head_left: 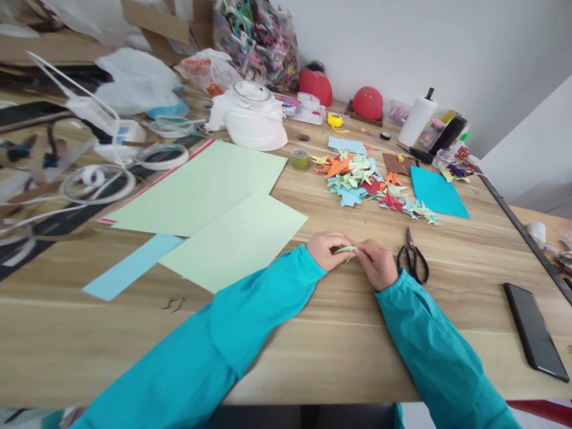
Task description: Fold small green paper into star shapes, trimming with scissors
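Observation:
My left hand and my right hand meet low over the wooden table, fingers pinched together on a small folded piece of pale green paper. Both arms wear teal sleeves. Black scissors lie just right of my right hand. Two large pale green sheets lie to the left of my left hand. A pile of folded paper shapes in several colours sits farther back.
A light blue paper strip lies front left, a teal sheet back right, a black phone at the right edge. Tape rolls, a white bowl, a paper roll and bags crowd the back.

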